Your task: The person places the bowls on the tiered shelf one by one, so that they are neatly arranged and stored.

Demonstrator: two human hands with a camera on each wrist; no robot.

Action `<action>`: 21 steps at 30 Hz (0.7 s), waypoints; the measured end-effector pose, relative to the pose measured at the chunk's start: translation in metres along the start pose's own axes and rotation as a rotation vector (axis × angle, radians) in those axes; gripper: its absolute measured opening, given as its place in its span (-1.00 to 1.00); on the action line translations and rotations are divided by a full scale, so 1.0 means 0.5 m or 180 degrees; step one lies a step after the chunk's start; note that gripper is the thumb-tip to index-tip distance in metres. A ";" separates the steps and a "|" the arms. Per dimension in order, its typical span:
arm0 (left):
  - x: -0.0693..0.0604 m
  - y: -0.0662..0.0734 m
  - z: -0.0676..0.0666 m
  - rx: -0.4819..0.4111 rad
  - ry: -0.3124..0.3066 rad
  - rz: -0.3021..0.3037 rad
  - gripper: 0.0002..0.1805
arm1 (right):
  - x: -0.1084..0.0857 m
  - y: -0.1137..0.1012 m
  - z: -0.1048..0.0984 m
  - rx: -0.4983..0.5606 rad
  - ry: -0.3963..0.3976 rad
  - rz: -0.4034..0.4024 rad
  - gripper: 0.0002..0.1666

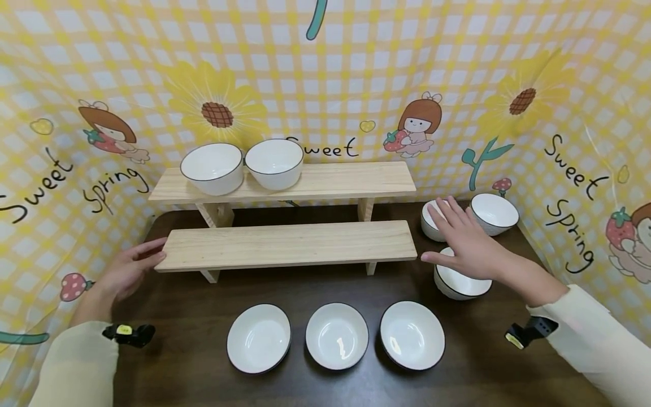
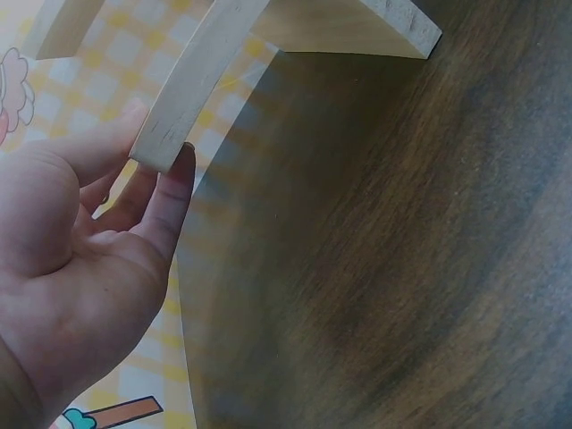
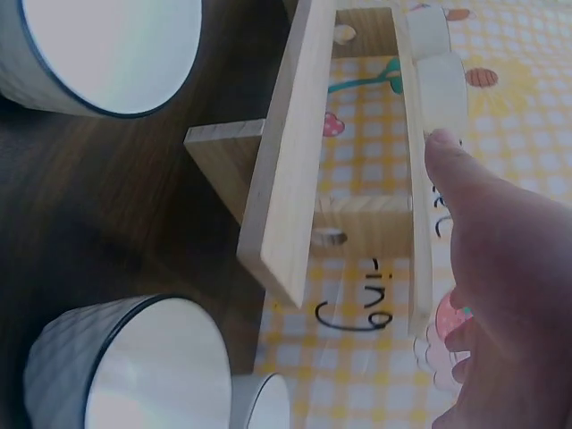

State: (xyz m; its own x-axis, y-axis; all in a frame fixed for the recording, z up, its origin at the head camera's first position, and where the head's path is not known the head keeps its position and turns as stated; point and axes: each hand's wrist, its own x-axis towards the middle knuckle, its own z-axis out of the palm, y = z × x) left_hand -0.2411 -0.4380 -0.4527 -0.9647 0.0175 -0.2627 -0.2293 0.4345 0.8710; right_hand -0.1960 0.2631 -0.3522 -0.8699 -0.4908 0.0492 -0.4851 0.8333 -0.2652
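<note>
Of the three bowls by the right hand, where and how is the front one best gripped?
Probably by the thin near rim of the front bowl, pinched from the front: it sits upright, mouth open, that side free, while two bowls stand behind.

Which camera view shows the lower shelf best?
The head view, because the lower shelf shows there end to end. The left wrist view has its left end, pinched by the left hand; the right wrist view has its right end and some length, cut off at the top.
</note>
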 end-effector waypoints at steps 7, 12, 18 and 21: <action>-0.003 -0.001 0.002 -0.0028 0.0036 -0.0008 -0.18 | -0.050 0.036 0.018 0.0278 0.0118 0.0045 0.16; -0.003 0.000 0.004 -0.0152 0.0042 0.0077 -0.21 | -0.083 0.063 0.031 0.0647 0.0132 0.0284 0.19; -0.005 -0.003 0.003 -0.0132 0.0062 0.0106 -0.23 | -0.112 0.091 0.058 0.0976 0.0340 0.0309 0.16; -0.004 -0.003 0.004 -0.0104 0.0076 0.0081 -0.22 | -0.124 0.101 0.072 0.1105 0.0443 0.0328 0.18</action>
State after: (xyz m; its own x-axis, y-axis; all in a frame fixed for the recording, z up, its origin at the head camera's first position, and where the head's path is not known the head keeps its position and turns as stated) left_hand -0.2387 -0.4369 -0.4541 -0.9730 0.0063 -0.2306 -0.2085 0.4045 0.8905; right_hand -0.1633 0.3264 -0.4034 -0.9279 -0.3499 0.1291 -0.3562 0.7290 -0.5845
